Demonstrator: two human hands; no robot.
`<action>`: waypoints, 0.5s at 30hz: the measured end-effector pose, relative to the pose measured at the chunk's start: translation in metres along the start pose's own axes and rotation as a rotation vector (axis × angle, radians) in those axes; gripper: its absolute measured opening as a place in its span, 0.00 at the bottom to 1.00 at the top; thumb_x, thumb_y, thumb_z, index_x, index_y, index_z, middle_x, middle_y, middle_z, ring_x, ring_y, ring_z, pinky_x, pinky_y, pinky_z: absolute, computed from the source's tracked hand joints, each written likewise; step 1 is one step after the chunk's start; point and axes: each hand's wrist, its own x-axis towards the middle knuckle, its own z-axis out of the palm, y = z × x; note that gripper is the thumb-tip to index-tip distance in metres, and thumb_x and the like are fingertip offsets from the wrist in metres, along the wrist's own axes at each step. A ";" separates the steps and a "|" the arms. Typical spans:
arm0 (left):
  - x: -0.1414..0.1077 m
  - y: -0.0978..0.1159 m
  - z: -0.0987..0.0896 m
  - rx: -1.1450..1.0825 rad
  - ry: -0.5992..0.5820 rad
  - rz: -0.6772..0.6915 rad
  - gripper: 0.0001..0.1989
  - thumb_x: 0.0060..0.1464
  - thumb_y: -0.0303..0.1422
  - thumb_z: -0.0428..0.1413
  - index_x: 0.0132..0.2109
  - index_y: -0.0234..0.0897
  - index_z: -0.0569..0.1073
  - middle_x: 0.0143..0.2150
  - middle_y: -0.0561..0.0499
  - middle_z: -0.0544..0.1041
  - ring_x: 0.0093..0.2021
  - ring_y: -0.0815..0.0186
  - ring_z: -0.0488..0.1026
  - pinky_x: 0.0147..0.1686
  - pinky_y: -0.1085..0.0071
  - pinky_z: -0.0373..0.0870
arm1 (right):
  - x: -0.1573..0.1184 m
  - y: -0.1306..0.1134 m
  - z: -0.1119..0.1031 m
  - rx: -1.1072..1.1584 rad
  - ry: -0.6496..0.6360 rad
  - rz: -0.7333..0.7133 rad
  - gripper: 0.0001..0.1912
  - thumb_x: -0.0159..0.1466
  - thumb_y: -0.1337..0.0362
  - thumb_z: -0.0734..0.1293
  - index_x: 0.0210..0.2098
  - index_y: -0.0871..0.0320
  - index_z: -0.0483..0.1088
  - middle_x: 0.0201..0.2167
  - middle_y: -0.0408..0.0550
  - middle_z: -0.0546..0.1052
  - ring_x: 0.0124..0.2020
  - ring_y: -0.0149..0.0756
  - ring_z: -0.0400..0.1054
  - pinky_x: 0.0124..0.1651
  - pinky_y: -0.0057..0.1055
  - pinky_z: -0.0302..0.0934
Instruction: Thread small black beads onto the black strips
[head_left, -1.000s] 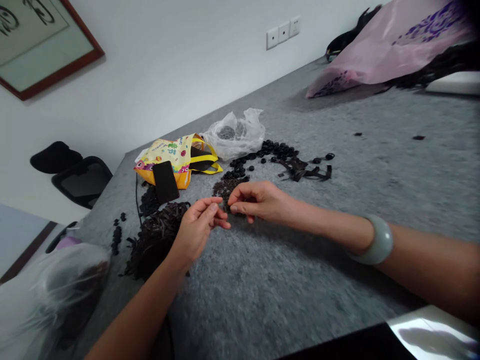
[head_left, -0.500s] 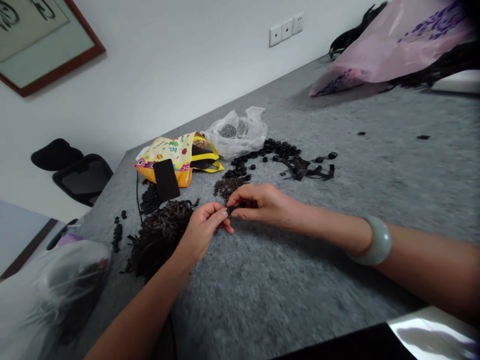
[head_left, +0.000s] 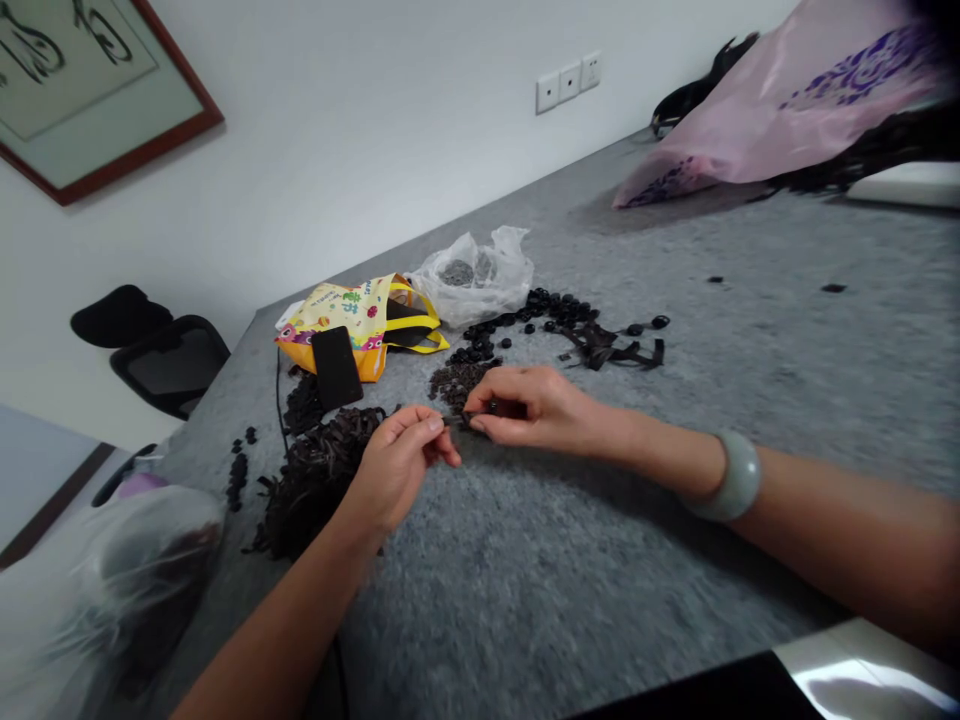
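Grey felt bench (head_left: 600, 570) carries yellow tote (head_left: 352, 328) with phone (head_left: 337, 368) on it, plastic bag (head_left: 474, 282) behind. Black strip heap (head_left: 315, 480) just beside left hand (head_left: 397, 465). Right hand (head_left: 532, 408) grips small black strip (head_left: 454, 421) above dark piece pile (head_left: 454, 383). Left grip closed at strip's near end; hold unclear.

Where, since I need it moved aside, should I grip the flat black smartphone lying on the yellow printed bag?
Grip the black smartphone by its long edges, coming from above at the near end. It lies flat and thin on the yellow printed bag, so its face offers little hold. Its near end appears to overhang the bag, beside the pile of dark strips.
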 end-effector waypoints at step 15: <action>0.007 -0.010 -0.003 -0.234 0.018 0.022 0.12 0.46 0.29 0.69 0.38 0.34 0.77 0.28 0.54 0.78 0.27 0.72 0.74 0.35 0.71 0.73 | 0.005 0.006 0.019 0.874 -0.075 0.613 0.18 0.61 0.51 0.74 0.33 0.60 0.72 0.16 0.35 0.67 0.15 0.21 0.55 0.15 0.18 0.50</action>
